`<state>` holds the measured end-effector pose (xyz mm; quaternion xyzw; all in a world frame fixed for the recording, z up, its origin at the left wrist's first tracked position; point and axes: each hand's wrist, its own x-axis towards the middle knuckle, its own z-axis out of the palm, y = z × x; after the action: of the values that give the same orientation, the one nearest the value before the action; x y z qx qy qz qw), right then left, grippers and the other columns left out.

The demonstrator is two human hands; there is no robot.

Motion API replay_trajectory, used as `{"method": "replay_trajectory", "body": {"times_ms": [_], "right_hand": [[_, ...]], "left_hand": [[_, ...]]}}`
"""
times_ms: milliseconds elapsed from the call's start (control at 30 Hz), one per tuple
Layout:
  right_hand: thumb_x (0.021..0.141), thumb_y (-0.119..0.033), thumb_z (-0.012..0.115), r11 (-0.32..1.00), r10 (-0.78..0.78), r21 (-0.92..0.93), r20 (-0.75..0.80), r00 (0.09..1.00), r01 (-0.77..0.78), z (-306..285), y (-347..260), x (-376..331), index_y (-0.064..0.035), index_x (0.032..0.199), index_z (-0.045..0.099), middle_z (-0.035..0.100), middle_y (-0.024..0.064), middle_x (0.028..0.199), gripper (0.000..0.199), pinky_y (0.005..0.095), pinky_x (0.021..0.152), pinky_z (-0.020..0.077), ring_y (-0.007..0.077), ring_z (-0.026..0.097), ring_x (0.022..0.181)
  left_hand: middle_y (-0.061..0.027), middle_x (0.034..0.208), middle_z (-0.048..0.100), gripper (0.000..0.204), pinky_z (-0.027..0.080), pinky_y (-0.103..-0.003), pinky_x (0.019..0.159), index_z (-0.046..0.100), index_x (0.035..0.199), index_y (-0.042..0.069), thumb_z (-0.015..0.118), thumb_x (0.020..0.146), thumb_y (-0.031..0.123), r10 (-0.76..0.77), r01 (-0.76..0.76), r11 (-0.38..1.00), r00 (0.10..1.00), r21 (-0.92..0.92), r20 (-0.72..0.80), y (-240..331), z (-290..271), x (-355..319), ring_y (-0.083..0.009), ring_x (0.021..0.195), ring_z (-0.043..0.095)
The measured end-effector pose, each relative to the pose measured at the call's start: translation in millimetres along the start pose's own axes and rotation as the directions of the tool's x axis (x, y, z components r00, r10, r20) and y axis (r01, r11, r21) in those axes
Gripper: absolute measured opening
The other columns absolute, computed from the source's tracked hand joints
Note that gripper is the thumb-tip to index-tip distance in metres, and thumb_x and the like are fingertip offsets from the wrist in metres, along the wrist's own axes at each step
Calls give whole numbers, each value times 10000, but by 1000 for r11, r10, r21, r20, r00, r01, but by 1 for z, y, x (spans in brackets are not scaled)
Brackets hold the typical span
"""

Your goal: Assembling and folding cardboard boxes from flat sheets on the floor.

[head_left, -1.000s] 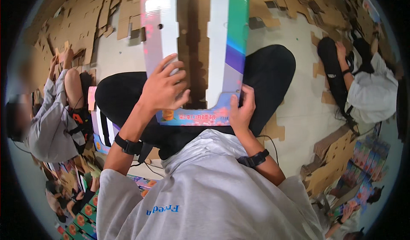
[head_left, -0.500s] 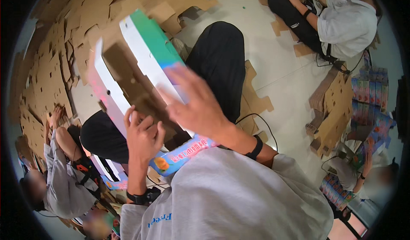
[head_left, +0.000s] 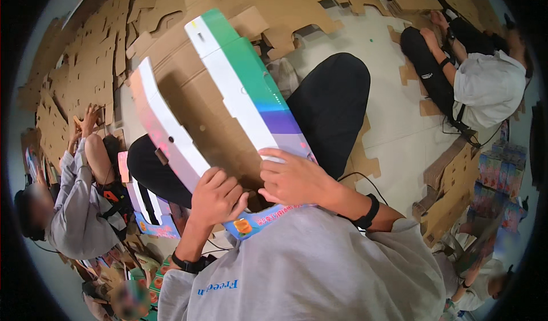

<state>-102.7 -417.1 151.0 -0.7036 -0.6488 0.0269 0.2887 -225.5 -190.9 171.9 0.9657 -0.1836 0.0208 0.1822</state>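
Printed cardboard box [head_left: 228,115], half-folded, over lap; left hand [head_left: 217,198] fingers curled tight on near flap, right hand [head_left: 294,178] fingers pressing inner wall. Looks light, stiff, creasable; best held by fold edges.

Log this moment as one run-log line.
left hand: grips colourful cardboard box near edge | right hand: presses its right flap | box: half-folded, over lap | around: flat cardboard sheets on floor

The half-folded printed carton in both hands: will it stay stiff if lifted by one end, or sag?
The carton is probably light for its size: thin corrugated board. It would likely flex along its creases, since the side flaps stand unlocked. The left hand and right hand both grip the near end, suggesting the long far end may sway.
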Motion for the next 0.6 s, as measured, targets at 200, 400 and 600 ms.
{"method": "replay_trajectory", "body": {"times_ms": [200,400,600], "right_hand": [[821,-236,806,985,167,-33,-20,986,-167,5,14,-1,-65,673,713,618,35,769,244,441,1176,459,217,650,975],[803,-217,808,977,197,94,-54,979,-191,8,18,3,-71,699,719,648,41,799,201,451,1159,472,217,658,1028],[820,-190,788,977,215,15,-30,976,-215,20,15,15,-70,742,717,660,49,832,160,468,1157,470,218,656,1054]], "left_hand": [[-58,742,572,229,518,-425,913,658,689,64,768,833,203,20,-15,994,999,-111,47,-27,25,28,-274,858,591],[-154,1265,604,451,437,-560,1116,653,1287,91,775,854,107,-297,327,940,925,98,-238,-59,10,61,-420,1323,528],[-244,1286,626,615,450,-544,1108,598,1426,77,778,855,218,-380,550,798,776,245,-504,-126,18,136,-439,1331,535]]}}
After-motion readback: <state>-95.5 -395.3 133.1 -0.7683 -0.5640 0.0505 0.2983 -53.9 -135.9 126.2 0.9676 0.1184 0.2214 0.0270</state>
